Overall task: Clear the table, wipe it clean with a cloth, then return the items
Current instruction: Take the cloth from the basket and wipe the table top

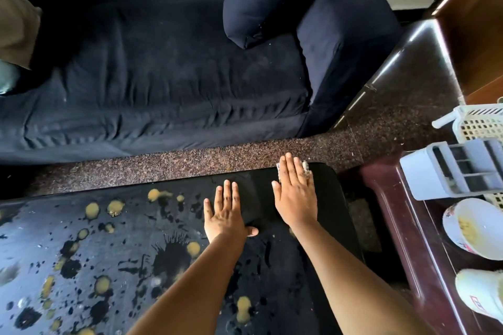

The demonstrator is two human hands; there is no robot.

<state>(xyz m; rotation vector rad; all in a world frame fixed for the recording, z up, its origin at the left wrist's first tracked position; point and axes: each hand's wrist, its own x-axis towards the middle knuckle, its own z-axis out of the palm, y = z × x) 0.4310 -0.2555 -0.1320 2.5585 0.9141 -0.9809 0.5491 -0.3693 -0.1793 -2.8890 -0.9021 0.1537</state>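
Observation:
A black glossy table (326, 198) fills the lower part of the head view. Yellow blobs and dark splatters (103, 266) cover its left and middle. Its far right corner looks wiped and shiny. My right hand (295, 193) lies flat with straight fingers on a pale cloth (305, 166) at that far right corner; only the cloth's edges show past my fingers. My left hand (227, 212) rests flat on the tabletop just left of it, fingers spread and holding nothing.
A dark blue sofa (163, 90) with a cushion (261, 0) stands beyond a strip of speckled floor. At right, a dark red side table (394, 226) carries a grey organiser (451, 168), a white basket (479, 122), a bowl (473, 228) and a cup (481, 296).

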